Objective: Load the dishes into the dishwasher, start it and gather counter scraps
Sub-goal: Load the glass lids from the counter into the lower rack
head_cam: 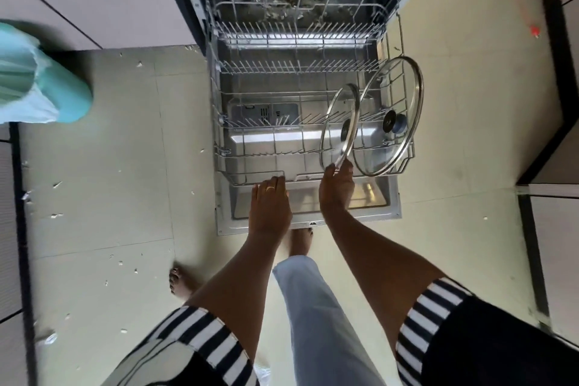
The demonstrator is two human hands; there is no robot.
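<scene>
Right hand (336, 186) pinches the near rim of the small lid (340, 125), thumb and fingertips closed on its metal band; left hand (271, 202) has its fingers bent over the front rail of the rack (250, 128); the glass lid stands on edge among the tines on the rack's right, just beside the big lid (390, 116), which leans at the right wall; tine rows to the left stand open; the rack sits over the lowered door (313, 219); white scraps (56, 185) dot the floor (109, 135).

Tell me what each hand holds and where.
Right hand pinches the smaller lid by its near rim; left hand grips the rack by its front rail.
</scene>
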